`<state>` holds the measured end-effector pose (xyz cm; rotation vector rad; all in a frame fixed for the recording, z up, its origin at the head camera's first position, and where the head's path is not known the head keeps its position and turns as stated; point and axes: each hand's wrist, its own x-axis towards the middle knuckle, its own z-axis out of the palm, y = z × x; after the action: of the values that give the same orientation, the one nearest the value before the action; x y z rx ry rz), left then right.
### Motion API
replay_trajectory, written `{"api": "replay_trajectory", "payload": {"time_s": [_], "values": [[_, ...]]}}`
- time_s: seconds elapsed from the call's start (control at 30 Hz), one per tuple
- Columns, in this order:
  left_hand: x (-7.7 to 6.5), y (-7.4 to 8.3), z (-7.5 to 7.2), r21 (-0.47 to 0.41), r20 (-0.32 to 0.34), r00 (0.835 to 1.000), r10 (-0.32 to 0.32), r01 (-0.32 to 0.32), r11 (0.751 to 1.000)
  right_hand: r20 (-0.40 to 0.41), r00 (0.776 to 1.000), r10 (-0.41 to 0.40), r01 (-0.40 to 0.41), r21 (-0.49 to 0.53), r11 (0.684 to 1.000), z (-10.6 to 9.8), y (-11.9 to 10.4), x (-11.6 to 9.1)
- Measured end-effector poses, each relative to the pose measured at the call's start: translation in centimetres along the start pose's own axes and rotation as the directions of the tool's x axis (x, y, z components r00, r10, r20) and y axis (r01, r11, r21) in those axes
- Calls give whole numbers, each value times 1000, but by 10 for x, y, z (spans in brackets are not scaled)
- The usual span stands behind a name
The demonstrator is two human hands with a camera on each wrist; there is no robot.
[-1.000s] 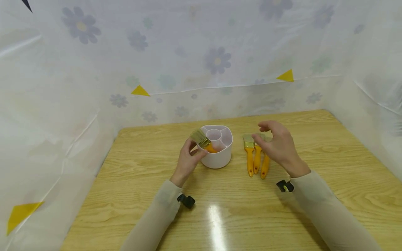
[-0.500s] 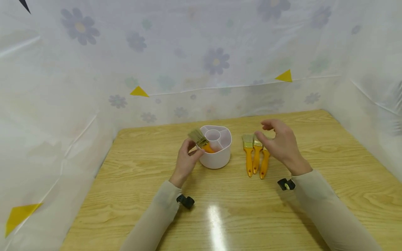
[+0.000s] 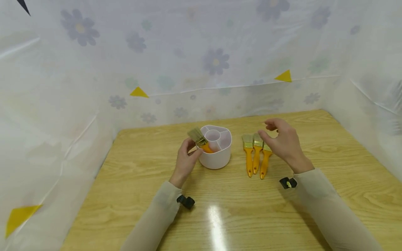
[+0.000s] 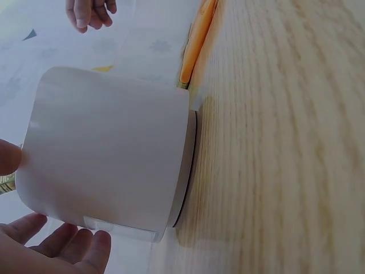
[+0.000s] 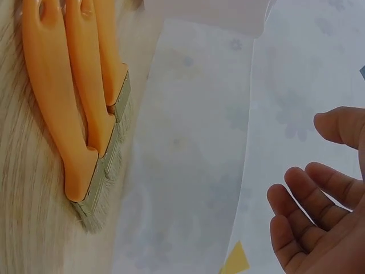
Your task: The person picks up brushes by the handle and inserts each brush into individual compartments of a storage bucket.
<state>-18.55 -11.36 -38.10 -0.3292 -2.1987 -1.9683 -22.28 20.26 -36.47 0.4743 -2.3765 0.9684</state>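
A white divided holder (image 3: 215, 161) stands upright on the table, with a round compartment in its middle. One paintbrush (image 3: 207, 149) leans in it, orange handle down inside, bristles up over the left rim. My left hand (image 3: 184, 161) grips the holder at its left; in the left wrist view the thumb touches the rim and the fingers (image 4: 97, 254) touch the side. Three flat paintbrushes (image 3: 256, 160) lie side by side on the table, bristles away from me. My right hand (image 3: 284, 143) hovers beside and above their bristles, fingers loosely bent, holding nothing.
The wooden table (image 3: 141, 188) ends at a pale flowered plastic sheet (image 3: 176, 59) behind and at both sides. Yellow triangles (image 3: 284, 76) mark the sheet. A small black camera sits at each wrist (image 3: 186, 201).
My right hand has drifted slightly to the right, uncovering more of the three brushes. My left hand, the holder and the brush in it stay nearly as they were.
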Motion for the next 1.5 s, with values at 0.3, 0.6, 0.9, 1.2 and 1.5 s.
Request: {"api": "replay_trajectory", "payload": {"time_s": [0.3, 0.6, 0.9, 1.2, 1.5], "values": [[3, -14, -2, -16, 29, 999, -15, 16, 1000, 69, 995, 70, -66, -48, 997, 2, 10, -1], [7, -33, -1, 32, 21, 999, -26, 25, 999, 117, 987, 107, -99, -68, 993, 2, 18, -3], [8, -33, 0, 29, 14, 1000, -19, 18, 999, 175, 969, 173, -158, -98, 983, 2, 24, -2], [1, -8, -1, 13, 42, 999, -32, 32, 999, 305, 927, 221, -176, -168, 970, 0, 29, -2], [-2, 1, -2, 14, 44, 998, -35, 35, 999, 383, 888, 253, -186, -204, 961, 0, 32, -2]]}}
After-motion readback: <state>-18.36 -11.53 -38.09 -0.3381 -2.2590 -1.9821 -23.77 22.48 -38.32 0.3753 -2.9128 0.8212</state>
